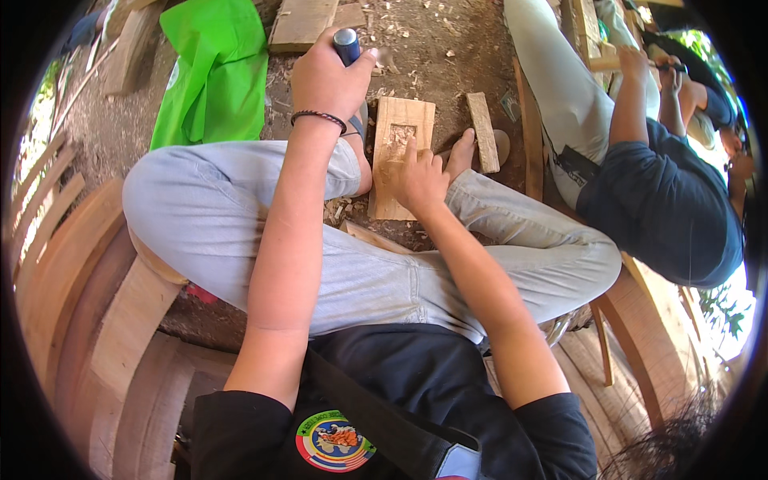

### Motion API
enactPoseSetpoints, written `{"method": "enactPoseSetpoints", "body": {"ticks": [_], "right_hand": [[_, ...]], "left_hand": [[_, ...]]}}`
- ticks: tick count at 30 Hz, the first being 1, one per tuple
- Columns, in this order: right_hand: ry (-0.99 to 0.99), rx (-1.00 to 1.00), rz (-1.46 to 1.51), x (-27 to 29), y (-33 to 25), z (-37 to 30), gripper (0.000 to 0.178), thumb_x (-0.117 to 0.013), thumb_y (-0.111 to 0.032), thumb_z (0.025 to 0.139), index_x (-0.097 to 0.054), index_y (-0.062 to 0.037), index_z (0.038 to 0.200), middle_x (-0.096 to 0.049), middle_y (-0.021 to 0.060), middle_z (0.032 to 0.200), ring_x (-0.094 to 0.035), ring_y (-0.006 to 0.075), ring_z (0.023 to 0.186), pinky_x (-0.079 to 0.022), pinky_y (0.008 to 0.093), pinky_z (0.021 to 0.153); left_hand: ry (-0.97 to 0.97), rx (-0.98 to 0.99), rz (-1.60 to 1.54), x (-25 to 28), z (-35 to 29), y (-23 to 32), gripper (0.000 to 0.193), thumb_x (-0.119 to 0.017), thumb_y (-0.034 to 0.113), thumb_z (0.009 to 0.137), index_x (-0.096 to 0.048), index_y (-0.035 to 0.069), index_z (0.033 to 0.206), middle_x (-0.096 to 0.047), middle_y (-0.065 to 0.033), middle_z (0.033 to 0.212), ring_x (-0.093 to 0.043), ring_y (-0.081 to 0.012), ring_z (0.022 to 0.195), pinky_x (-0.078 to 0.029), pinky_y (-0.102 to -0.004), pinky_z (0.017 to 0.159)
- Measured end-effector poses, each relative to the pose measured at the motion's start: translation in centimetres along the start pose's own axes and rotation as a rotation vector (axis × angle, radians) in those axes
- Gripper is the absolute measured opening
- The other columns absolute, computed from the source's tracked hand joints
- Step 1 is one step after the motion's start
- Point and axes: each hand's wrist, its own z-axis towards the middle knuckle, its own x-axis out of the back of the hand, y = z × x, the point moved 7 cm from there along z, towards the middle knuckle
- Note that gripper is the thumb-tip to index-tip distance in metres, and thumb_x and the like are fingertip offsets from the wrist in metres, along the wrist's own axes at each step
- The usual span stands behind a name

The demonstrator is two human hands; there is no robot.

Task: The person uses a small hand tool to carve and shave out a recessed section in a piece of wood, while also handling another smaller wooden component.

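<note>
My left hand (332,80) is closed around the dark blue handle of a chisel (347,50), whose metal end cap faces up; its blade cannot be made out. The hand is raised to the left of a pale wooden board (385,120), apart from it. A rectangular recess (402,133) with wood chips in it is cut into this board, which lies between my feet. My right hand (421,178) rests on the board, index finger stretched to the lower edge of the recess, the other fingers partly bent. That hand holds nothing.
A bright green cloth bag (212,76) lies at the upper left, beside wooden blocks (302,24). Shavings dot the dirt floor (444,56). A narrow wood strip (482,132) lies by my right foot. At the right, another person (660,192) works with a wooden-handled tool.
</note>
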Motion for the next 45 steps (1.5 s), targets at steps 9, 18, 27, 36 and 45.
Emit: {"method": "enactPoseSetpoints", "body": {"ticks": [9, 18, 27, 36, 45], "right_hand": [[-0.023, -0.224, 0.424, -2.8, 7.7, 5.3, 0.088, -0.058, -0.049, 0.091, -0.038, 0.0148, 0.148, 0.001, 0.039, 0.164, 0.001, 0.0519, 0.154, -0.007, 0.0467, 0.127], [-0.319, -0.177, 1.151, -3.9, 3.6, 5.2, 0.081, -0.074, -0.035, 0.086, -0.034, 0.0087, 0.142, -0.055, 0.0261, 0.136, -0.057, 0.032, 0.125, -0.047, 0.0366, 0.102], [-0.339, -0.146, 1.336, -2.1, 3.8, 4.4, 0.09, -0.075, -0.02, 0.088, -0.016, 0.0013, 0.152, -0.056, 0.02, 0.132, -0.058, 0.0261, 0.121, -0.047, 0.0352, 0.103], [0.108, -0.024, 0.775, -0.4, 4.9, 5.6, 0.09, -0.082, -0.027, 0.079, -0.037, -0.0111, 0.155, -0.061, 0.0224, 0.12, -0.061, 0.0329, 0.109, -0.051, 0.0417, 0.094], [1.198, 0.345, 0.036, 25.5, 2.3, 4.2, 0.076, -0.082, -0.048, 0.077, -0.059, -0.0266, 0.146, -0.062, 0.0121, 0.103, -0.058, 0.0344, 0.094, -0.049, 0.0508, 0.084]], "left_hand": [[0.015, 0.051, 0.007, 0.9, 0.8, -2.3, 0.039, -0.08, 0.038, 0.082, -0.071, 0.007, 0.105, -0.076, -0.0182, 0.093, -0.073, -0.0386, 0.092, -0.057, -0.0455, 0.084], [-0.006, 0.068, 0.023, -1.0, 1.5, -3.4, 0.036, -0.083, 0.039, 0.081, -0.072, 0.008, 0.096, -0.076, -0.0081, 0.086, -0.073, -0.0225, 0.08, -0.056, -0.0355, 0.078], [-0.006, 0.087, -0.004, -0.9, 1.9, -3.1, 0.036, -0.083, 0.04, 0.081, -0.073, 0.009, 0.096, -0.076, -0.0079, 0.086, -0.072, -0.0218, 0.079, -0.056, -0.0349, 0.078], [0.033, 0.052, -0.102, 0.6, 2.0, -4.3, 0.038, -0.085, 0.04, 0.079, -0.072, 0.007, 0.093, -0.075, -0.0072, 0.082, -0.071, -0.0185, 0.077, -0.056, -0.0336, 0.076], [0.093, 0.096, -0.195, 2.2, 3.0, -6.7, 0.036, -0.086, 0.034, 0.082, -0.073, 0.003, 0.094, -0.073, -0.0043, 0.082, -0.07, -0.0135, 0.076, -0.055, -0.0302, 0.073]]}}
